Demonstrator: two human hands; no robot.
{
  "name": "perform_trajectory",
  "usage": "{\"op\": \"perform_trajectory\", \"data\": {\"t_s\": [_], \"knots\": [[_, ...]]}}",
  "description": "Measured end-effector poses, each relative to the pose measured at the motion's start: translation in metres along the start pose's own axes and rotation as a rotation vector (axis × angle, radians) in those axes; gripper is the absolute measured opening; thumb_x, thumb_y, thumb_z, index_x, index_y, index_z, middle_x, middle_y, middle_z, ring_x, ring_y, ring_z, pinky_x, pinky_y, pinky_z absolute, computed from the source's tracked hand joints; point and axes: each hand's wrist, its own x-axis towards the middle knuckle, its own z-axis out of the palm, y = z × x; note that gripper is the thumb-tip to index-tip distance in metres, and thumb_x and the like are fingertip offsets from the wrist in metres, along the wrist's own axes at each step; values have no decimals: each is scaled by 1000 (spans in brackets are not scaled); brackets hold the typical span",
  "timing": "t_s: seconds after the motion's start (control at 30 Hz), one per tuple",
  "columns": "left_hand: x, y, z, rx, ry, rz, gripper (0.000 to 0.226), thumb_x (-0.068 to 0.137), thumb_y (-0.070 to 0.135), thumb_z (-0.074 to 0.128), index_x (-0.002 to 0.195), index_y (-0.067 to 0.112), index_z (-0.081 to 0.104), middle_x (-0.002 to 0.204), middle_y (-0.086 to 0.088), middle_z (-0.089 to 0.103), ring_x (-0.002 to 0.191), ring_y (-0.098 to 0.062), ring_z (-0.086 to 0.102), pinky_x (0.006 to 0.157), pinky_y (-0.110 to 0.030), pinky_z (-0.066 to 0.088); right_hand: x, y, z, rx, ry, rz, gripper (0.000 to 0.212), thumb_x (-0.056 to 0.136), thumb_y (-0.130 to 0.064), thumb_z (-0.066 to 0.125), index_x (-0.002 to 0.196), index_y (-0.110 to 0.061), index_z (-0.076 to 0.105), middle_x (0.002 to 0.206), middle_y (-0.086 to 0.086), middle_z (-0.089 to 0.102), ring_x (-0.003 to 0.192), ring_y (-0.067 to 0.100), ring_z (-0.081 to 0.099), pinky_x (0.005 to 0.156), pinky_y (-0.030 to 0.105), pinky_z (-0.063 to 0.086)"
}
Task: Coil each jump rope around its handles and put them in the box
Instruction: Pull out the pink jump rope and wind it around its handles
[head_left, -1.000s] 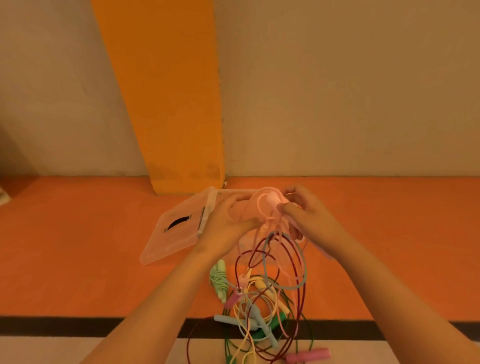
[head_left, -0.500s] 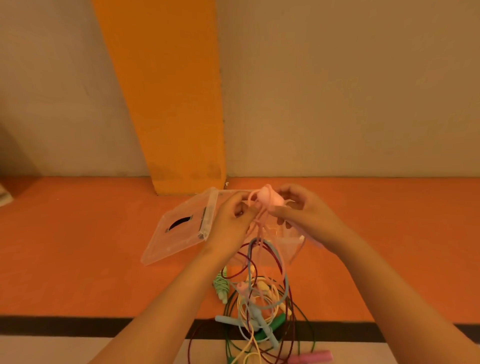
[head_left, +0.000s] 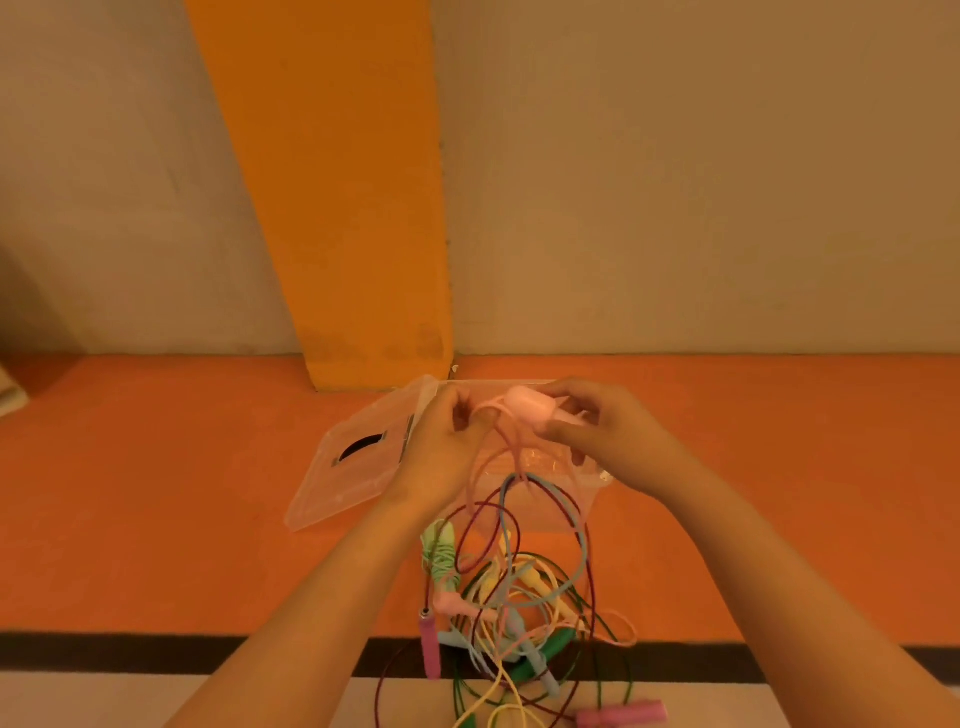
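Pinching 1 pink rope (head_left: 527, 408): L hand (head_left: 441, 457), R hand (head_left: 613, 436)

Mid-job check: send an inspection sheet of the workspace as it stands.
Surface: orange surface, black stripe along its near edge.
Job's things: clear plastic box, lid open to its left; pale pink jump-rope handles held above it, pink cord hanging down; tangle of coloured jump ropes before the box; mint-green coiled rope at the tangle's left.
Clutter: pale object cut off at the left edge.
Hands: left hand pinches the pink cord; right hand grips the handles.
Cables: nothing seen.
Surroundings: beige wall, orange pillar.
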Motion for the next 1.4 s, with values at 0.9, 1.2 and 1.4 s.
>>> {"op": "perform_trajectory", "data": {"t_s": [0.9,1.2,1.4], "knots": [[-9,0,1,56,-146,-51,20,100,24,49,82,15,49,84,-3,50,71,-21,50,58,-15,40,4,-7,-4,249,175,58,41,91,-13,61,129,-21,47,102,3,67,94,16,61,79,26,43],[-9,15,-3,-263,-125,-34,17,101,19,47,87,13,54,87,-13,58,55,-10,54,47,-16,41,-10,-10,23,37,-481,227,14,92,-33,59,94,-20,63,92,2,70,80,16,68,71,28,52],[-8,13,-10,-205,-134,-49,15,100,20,49,108,9,56,86,-10,60,56,-12,51,44,-12,37,-2,-14,26,159,-238,251,39,104,-22,33,82,-6,60,69,13,65,49,19,62,48,24,47]]}}
